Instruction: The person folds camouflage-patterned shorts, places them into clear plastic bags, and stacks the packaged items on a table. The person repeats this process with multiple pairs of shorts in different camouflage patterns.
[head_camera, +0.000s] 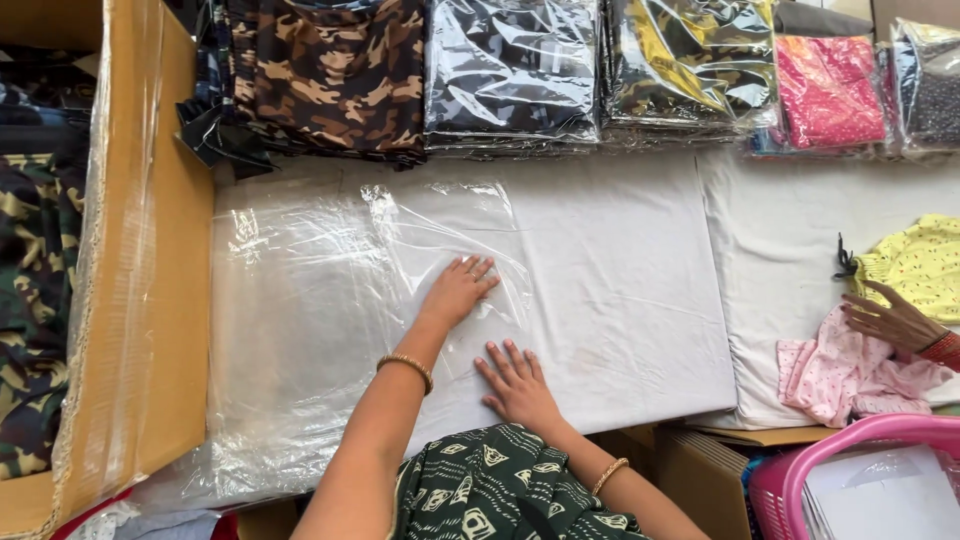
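Clear plastic bags (330, 300), thin and glossy, are spread in a loose pile on a white padded table (620, 260), directly beneath both of the person's hands. The left hand (458, 290) is laid flat on the film with fingers spread and slightly fanned, pressing it down; a gold bangle (405, 368) is worn at that wrist. The right hand (515, 385) is placed just nearer the body, also flat and open, palm down on the film's near edge. Nothing is pinched or gripped by either hand.

The film is judged to be very light, limp and slippery, likely to slide, cling or crease rather than hold a shape. It is probably best taken at a free edge or corner near the left fingertips, pinched between thumb and finger, while the other palm holds the sheet flat.

Beyond the left hand, stacks of wrapped camouflage garments (510, 75) are lined up. Far to the left of that hand, a cardboard box (150, 300) holds more camouflage cloth. Well to the right of the right hand, another person's hand (890, 320) rests on pink fabric (850, 375).
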